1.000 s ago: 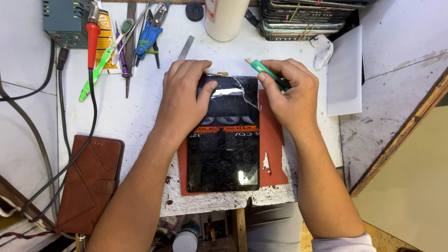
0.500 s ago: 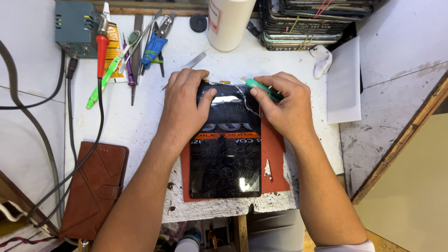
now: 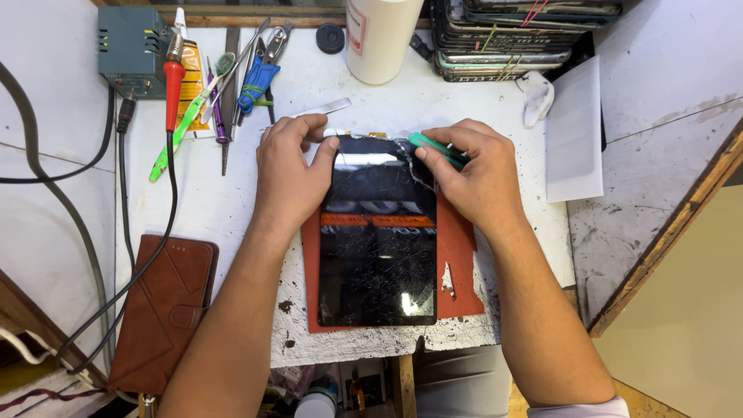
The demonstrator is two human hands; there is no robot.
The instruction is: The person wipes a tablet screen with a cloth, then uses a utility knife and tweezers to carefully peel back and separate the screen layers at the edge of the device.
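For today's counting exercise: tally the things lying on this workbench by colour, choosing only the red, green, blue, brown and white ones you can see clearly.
Red: 2, mat, soldering iron handle
Green: 2, pry tool in right hand, brush
Blue: 1, pliers
Brown: 1, wallet case
White: 1, bottle
Total: 7

Both bare forearms reach up from the lower edge and angle slightly inward toward each other. The left hand [image 3: 290, 174] lies palm down, its fingers [image 3: 309, 128] curled at the tips and its thumb stretched out toward the right. The right hand [image 3: 476, 174] is also palm down, with fingers [image 3: 449, 139] bent inward in a pinching grip.
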